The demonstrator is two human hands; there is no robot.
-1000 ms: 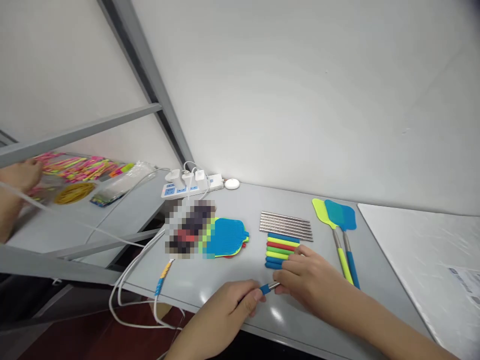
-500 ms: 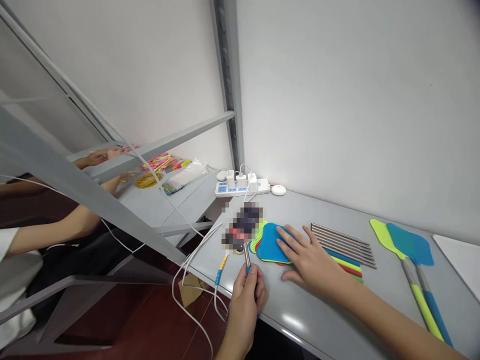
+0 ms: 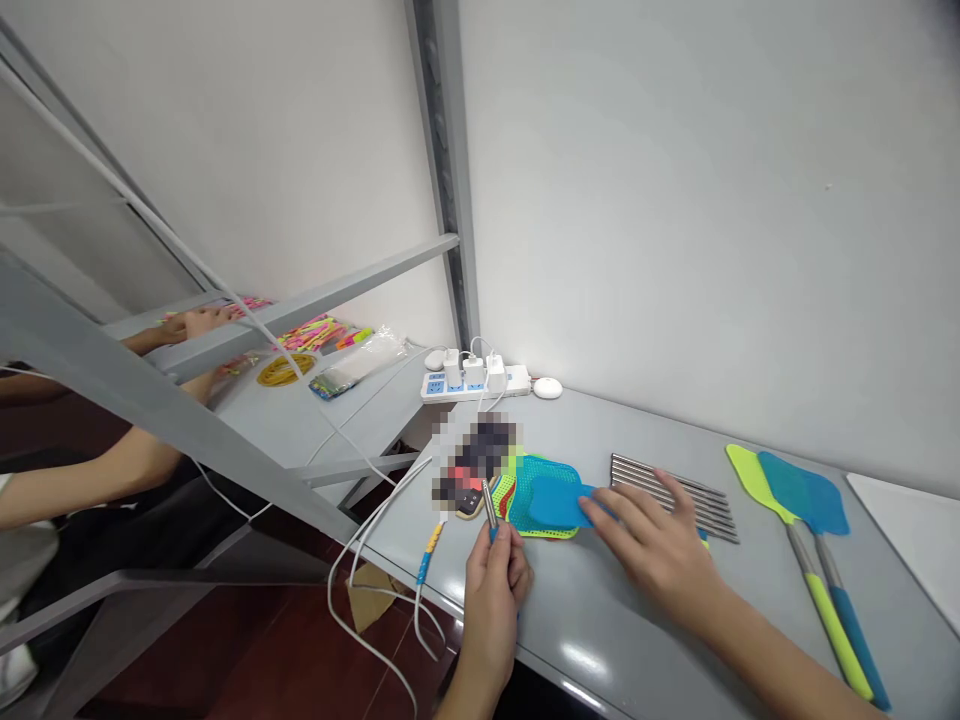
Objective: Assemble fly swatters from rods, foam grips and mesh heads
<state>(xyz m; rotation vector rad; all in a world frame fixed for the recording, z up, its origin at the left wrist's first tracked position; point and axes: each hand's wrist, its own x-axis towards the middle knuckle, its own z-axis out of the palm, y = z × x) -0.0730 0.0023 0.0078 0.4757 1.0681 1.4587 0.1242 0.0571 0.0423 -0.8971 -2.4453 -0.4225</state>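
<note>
My left hand [image 3: 496,580] is closed around a blue handle with a steel rod [image 3: 489,500] pointing up from it. My right hand [image 3: 660,545] pinches the narrow end of a blue fly swatter head [image 3: 553,502], which is tilted over the stack. Beneath it lies a stack of perforated swatter heads [image 3: 561,468] in blue, yellow-green and red. Several steel rods [image 3: 667,490] lie side by side behind my right hand, which hides most of their coloured grips. To the right rest a yellow-green fly swatter [image 3: 757,485] and a blue fly swatter [image 3: 810,495].
A partly blurred phone [image 3: 471,504] lies left of the stack, beside white cables [image 3: 375,520]. A power strip [image 3: 517,380] stands against the wall. Across the grey metal frame [image 3: 247,440], another person's arm [image 3: 105,480] reaches toward colourful pieces [image 3: 315,335]. A white sheet [image 3: 907,540] lies far right.
My right hand was spread flat over the stack; now it pinches the blue swatter head and has drawn it up and to the right. The view has shifted slightly.
</note>
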